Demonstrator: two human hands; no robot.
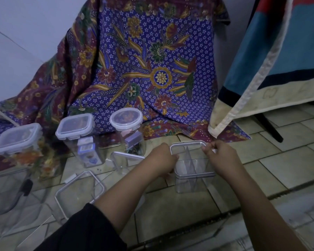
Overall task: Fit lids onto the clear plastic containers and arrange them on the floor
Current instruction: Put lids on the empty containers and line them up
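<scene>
**A:** So where's it at right now? Looks like mid-lidding.

**B:** Yep. I've got the box (192,178) standing on the tiles (170,211) right in front, lid (188,153) sitting on top of it. Left hand (164,159) is curled around the lid's left edge, fingers tucked down the side like they're on a latch. Right hand (219,153) pinches the far right corner, fingertips closed on the rim. Both forearms come in low from the near side, wrists bent slightly inward.

**A:** Lid actually seated?

**B:** Can't tell for sure, clear on clear in dim light. My guess is it's down but the flaps aren't all snapped. I'd press the corners flat first, then fold opposite latches together so it doesn't tilt up on one side.

**A:** And the rest?

**B:** Three lidded jars (76,136) line up by the cloth (152,69) at the back left. One more loose lid (80,189) lies flat on the tiles near my left elbow, and another open box (124,163) stands just left of my left hand.
</scene>
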